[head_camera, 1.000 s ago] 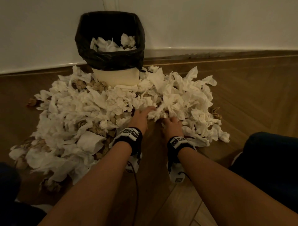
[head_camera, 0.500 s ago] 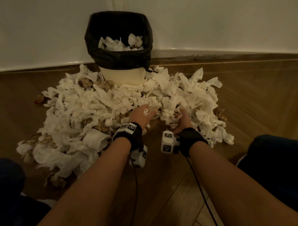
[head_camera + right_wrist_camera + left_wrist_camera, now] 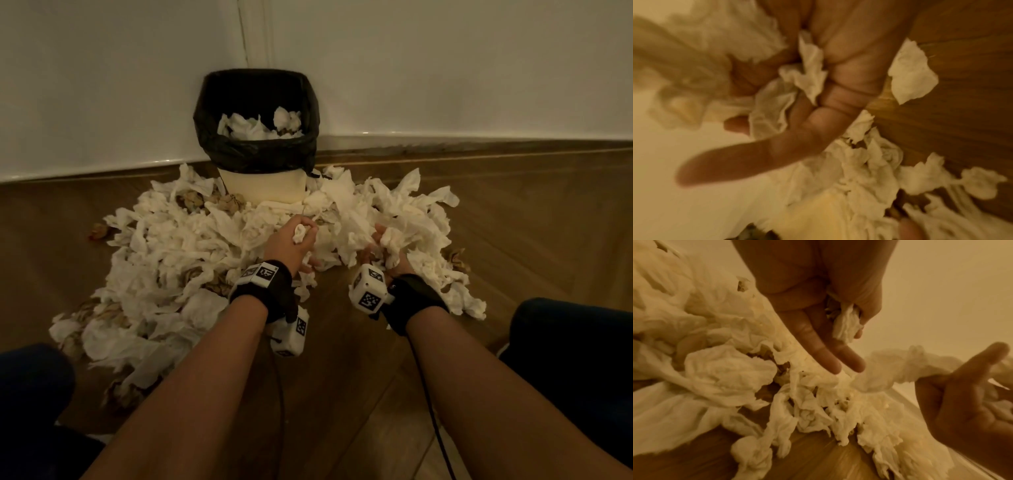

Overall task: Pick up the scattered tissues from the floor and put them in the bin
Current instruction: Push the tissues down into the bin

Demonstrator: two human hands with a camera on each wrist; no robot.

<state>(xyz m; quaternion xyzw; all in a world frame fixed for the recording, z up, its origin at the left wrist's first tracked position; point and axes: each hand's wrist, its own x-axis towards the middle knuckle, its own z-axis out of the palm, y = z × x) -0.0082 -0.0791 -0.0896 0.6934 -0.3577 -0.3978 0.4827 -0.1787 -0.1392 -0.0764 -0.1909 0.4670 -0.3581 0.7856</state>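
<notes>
My forearms reach forward from the bottom of the head view, each wrist wrapped in a black strap (image 3: 263, 294) that carries a white marker cube (image 3: 368, 289). A dark trouser leg (image 3: 575, 353) sits low on either side, and bare wooden floor (image 3: 342, 377) lies between my arms.

My left hand (image 3: 291, 245) is just above the near edge of the tissue pile (image 3: 178, 260). Its thumb and first finger are curled round a small white tissue wad (image 3: 300, 234); the left wrist view shows the same wad (image 3: 846, 324) pinched there, while my other two visible fingers (image 3: 818, 344) stretch out straight towards the heap below.

My right hand (image 3: 387, 250) is turned palm up beside it, a little apart from the left. Its fingers are curled around a bunch of crumpled tissues (image 3: 394, 240), and more spills over the heel of the palm. The right wrist view is blurred, yet it shows tissue (image 3: 807, 73) squeezed into the fold of my palm and one finger (image 3: 756, 155) sticking out straight.

Past both hands the pile spreads wide across the floor, mostly white with some brown crumpled pieces (image 3: 191, 200) mixed in, and it laps right up against the foot of the bin (image 3: 263, 186). The bin is cream, lined with a black bag (image 3: 253, 154) folded over its rim, and stands against the white wall (image 3: 102, 85). Some white tissues (image 3: 253, 126) lie inside the bag.
</notes>
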